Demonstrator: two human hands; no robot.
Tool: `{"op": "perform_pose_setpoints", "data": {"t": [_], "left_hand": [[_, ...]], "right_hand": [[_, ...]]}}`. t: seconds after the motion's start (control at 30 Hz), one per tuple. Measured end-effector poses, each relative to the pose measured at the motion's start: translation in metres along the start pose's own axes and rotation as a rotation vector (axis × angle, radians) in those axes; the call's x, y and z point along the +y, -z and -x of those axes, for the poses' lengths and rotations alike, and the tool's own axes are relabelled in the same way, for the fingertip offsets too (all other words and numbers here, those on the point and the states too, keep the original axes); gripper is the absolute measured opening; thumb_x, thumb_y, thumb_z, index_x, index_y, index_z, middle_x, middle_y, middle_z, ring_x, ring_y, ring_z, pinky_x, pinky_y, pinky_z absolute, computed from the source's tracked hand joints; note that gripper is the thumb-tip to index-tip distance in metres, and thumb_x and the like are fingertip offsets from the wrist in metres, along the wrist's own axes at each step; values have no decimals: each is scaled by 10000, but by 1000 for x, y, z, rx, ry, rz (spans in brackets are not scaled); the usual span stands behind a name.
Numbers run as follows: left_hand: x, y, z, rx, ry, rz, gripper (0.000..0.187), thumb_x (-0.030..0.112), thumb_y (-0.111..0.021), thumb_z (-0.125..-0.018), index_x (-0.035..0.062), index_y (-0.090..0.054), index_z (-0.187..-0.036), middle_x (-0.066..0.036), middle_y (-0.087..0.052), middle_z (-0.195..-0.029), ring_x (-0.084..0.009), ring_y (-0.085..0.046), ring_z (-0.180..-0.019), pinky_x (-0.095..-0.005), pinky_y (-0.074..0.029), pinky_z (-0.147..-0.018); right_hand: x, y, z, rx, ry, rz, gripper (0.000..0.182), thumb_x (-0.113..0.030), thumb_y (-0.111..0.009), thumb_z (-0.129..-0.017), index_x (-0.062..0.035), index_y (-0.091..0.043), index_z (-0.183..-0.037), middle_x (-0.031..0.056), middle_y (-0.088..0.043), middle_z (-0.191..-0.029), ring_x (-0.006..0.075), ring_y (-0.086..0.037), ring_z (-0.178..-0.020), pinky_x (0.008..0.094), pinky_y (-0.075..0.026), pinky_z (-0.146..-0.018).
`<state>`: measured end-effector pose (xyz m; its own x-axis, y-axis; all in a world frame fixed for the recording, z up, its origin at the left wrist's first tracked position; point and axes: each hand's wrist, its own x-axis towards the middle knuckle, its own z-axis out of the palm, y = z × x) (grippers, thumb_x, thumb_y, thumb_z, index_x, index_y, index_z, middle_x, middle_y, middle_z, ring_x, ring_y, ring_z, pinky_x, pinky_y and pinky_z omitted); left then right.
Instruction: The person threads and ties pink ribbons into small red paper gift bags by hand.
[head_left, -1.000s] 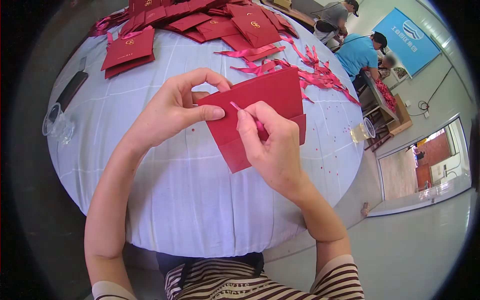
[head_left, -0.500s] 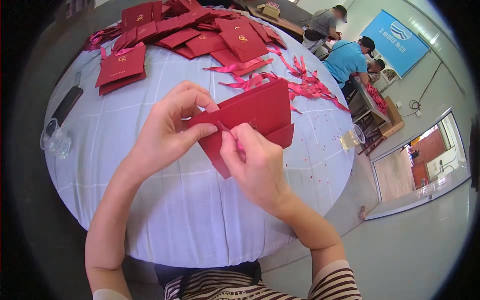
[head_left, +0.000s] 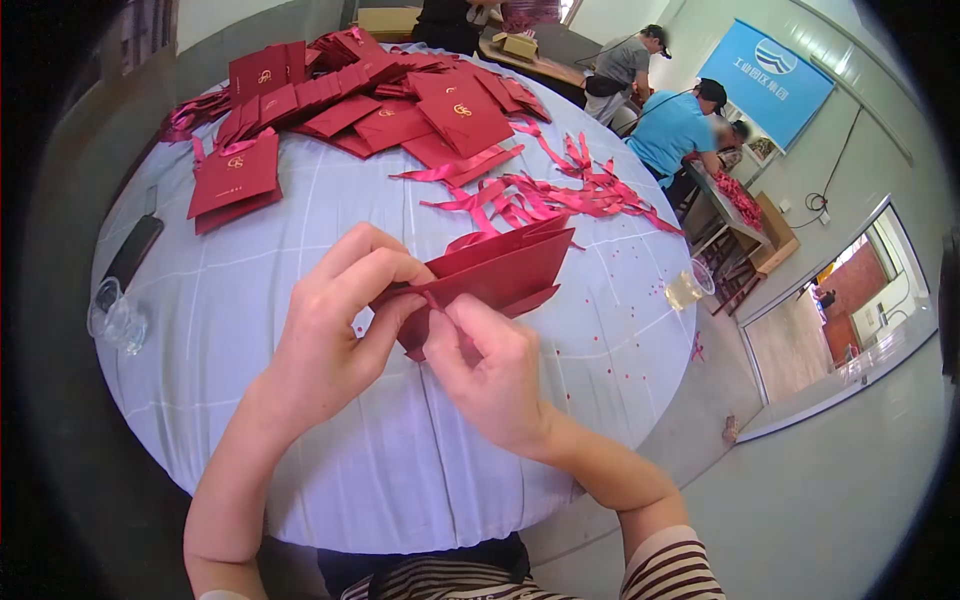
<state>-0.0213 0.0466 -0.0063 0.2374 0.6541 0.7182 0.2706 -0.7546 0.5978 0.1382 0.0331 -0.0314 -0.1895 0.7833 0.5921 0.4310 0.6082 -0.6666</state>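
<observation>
A red paper gift bag (head_left: 505, 270) is held tilted above the table, its open top edge facing up and away from me. My left hand (head_left: 335, 315) pinches the bag's left edge, with fingers behind and thumb in front. Close beside that thumb, my right hand (head_left: 488, 368) is closed in a pinch at the bag's front panel. A short end of ribbon (head_left: 432, 300) shows between the two hands; the rest of it is hidden by my right fingers. Beyond the bag lie loose pink ribbons (head_left: 560, 195).
A heap of red bags (head_left: 370, 105) covers the far side of the round table (head_left: 350, 470). A separate bag (head_left: 235, 180), a phone (head_left: 135, 248) and a plastic cup (head_left: 118, 318) are at left. Another cup (head_left: 688, 286) stands at the right edge. Several people work behind.
Both hands have lowered slightly, and the bag has tipped so its front shows less and its opening more. My view has shifted a little. The hands still pinch at the same edge.
</observation>
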Motion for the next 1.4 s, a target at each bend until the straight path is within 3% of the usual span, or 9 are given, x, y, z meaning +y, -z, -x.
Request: {"op": "perform_pose_setpoints", "data": {"t": [0.4, 0.53, 0.6, 0.7, 0.83, 0.9, 1.23, 1.3, 1.4], "left_hand": [[8, -6, 1, -38, -5, -18, 212, -131, -588, -750, -22, -612, -931, -116, -540, -816, -224, -568, -696, -298, -467, -607], [5, -6, 1, 10, 16, 3, 222, -140, -572, -753, -22, -603, -938, -119, -534, -815, -233, -559, -699, -303, -457, -604], [4, -6, 0, 4, 7, -5, 223, -144, -567, -753, -23, -600, -938, -118, -532, -815, -233, -558, -701, -303, -453, -600], [7, -3, 0, -20, 23, -54, 189, -141, -563, -770, -21, -599, -912, -93, -545, -839, -176, -572, -737, -264, -482, -633], [7, -5, -1, -16, -5, -68, 210, -150, -547, -762, -22, -592, -922, -109, -528, -814, -215, -542, -715, -292, -442, -616], [7, -6, 0, -8, -25, -68, 230, -162, -539, -753, -29, -589, -934, -125, -514, -806, -241, -536, -701, -306, -432, -603], [5, -10, 2, 18, -40, -90, 296, -192, -498, -744, -20, -586, -969, -128, -487, -800, -239, -508, -681, -307, -417, -576], [7, -10, 1, 10, -44, -96, 303, -193, -498, -742, -18, -586, -973, -126, -486, -801, -238, -508, -682, -307, -417, -576], [11, -13, 2, 21, 21, -113, 244, -161, -498, -768, -18, -590, -943, -114, -536, -827, -222, -531, -733, -299, -432, -636]], "right_hand": [[-10, 3, 0, -74, -292, -379, 139, -78, -519, -918, 10, -543, -812, -43, -456, -644, 21, -402, -620, 203, -336, -518], [-9, 11, -6, -117, -244, -332, 172, -107, -511, -926, -2, -549, -795, -52, -452, -634, 13, -394, -585, 202, -323, -493], [-12, 19, -11, -196, -456, -538, 192, -123, -503, -927, -13, -556, -777, -57, -459, -629, 15, -405, -553, 206, -332, -478], [-7, 26, -13, -224, -490, -649, 206, -135, -496, -925, -19, -557, -765, -55, -477, -630, 16, -429, -537, 206, -341, -464], [-11, 16, -9, -146, -366, -414, 178, -102, -518, -910, -9, -548, -762, -54, -477, -637, 16, -433, -558, 203, -354, -475], [-6, 10, -4, -26, -134, -179, 147, -59, -540, -896, 3, -535, -763, -49, -469, -646, 17, -425, -578, 205, -371, -493], [-10, 2, -5, 6, -228, -294, 170, -24, -538, -893, 5, -493, -732, -25, -448, -640, 25, -398, -578, 228, -353, -478], [-5, -5, -2, 58, -200, -267, 180, -43, -582, -832, -1, -473, -694, 144, -505, -577, 256, -495, -461, 341, -393, -458], [-9, -3, -2, 124, -44, -88, 160, -37, -583, -823, -2, -477, -708, 150, -512, -590, 283, -513, -476, 361, -401, -461]]}}
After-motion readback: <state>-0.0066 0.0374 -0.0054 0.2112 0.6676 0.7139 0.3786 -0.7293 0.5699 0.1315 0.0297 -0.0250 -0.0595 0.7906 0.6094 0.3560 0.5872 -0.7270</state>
